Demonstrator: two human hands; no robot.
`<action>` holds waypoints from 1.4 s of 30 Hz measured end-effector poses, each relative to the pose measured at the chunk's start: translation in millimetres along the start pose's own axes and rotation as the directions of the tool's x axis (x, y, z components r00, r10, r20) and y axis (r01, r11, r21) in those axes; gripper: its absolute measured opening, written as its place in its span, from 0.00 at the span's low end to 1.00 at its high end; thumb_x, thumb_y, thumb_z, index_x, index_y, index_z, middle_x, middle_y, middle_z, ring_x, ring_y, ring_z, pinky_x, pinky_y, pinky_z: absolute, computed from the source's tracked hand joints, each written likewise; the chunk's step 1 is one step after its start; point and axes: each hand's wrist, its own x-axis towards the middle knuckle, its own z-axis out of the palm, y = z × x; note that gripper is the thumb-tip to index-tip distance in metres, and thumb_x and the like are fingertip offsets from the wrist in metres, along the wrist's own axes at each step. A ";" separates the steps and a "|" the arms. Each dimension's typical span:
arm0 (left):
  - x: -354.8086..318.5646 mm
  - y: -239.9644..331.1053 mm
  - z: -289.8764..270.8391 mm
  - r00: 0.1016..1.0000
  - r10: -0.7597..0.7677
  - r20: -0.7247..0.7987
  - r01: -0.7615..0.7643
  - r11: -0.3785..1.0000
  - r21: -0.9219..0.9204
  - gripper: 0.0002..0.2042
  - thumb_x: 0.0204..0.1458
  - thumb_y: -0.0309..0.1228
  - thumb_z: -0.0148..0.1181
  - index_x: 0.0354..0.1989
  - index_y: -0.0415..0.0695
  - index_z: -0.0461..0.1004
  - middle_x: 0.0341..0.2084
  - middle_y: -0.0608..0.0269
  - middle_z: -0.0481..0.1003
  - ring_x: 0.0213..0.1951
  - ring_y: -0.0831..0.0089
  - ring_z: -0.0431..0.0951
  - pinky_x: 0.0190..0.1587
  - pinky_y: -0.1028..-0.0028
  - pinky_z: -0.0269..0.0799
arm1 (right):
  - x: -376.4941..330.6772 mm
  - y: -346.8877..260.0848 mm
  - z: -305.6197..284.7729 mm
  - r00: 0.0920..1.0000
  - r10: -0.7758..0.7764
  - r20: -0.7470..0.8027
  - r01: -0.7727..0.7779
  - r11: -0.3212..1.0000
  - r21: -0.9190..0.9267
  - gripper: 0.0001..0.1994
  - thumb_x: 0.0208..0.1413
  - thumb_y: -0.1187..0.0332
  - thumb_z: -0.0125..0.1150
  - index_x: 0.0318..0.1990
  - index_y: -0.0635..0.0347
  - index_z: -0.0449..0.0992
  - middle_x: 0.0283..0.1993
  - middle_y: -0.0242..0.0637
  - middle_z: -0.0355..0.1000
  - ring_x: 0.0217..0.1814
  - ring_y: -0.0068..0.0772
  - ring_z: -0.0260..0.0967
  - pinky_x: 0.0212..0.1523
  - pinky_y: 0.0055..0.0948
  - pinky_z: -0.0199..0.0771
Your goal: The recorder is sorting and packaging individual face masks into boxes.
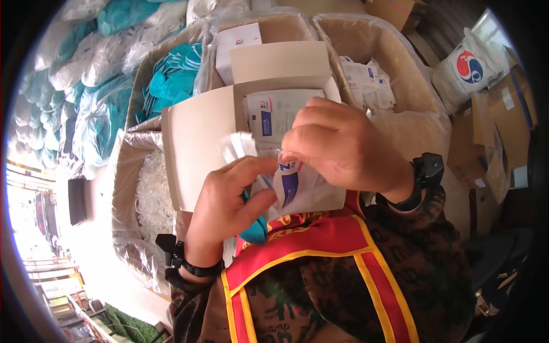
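Over an open cardboard box (200, 151), both my hands grip a white and blue printed packet (290, 186). My right hand (343, 146) pinches its upper edge with bent fingers. At its left side, my left hand (231, 191) closes thumb and forefinger. That hand also holds a folded teal piece (254, 231), which hangs below the palm. A blurred white strip (239, 146) sticks up above the left fingers; I cannot tell what it belongs to. Similar flat printed packets (280, 117) lie inside the box, partly hidden by my right hand.
Plastic-lined bins surround the box: one holds teal pieces (171, 86), another loose printed packets (369, 86), a third clear tangled strands (151, 191). A white carton (237, 48) stands behind. Filled plastic bags (97, 108) pile up at left; a white sack (466, 71) and brown cartons (472, 148) stand right.
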 end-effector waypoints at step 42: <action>14.1 -38.9 9.7 0.782 -0.313 -0.539 0.011 0.872 -0.489 0.07 0.48 0.20 0.64 0.33 0.39 0.71 0.23 0.73 0.70 0.26 0.87 0.65 0.30 0.83 0.61 | -110.5 139.6 -126.6 0.713 0.598 -0.367 -0.666 0.741 -0.085 0.16 0.61 0.66 0.58 0.53 0.63 0.74 0.43 0.32 0.75 0.38 0.22 0.70 0.43 0.22 0.70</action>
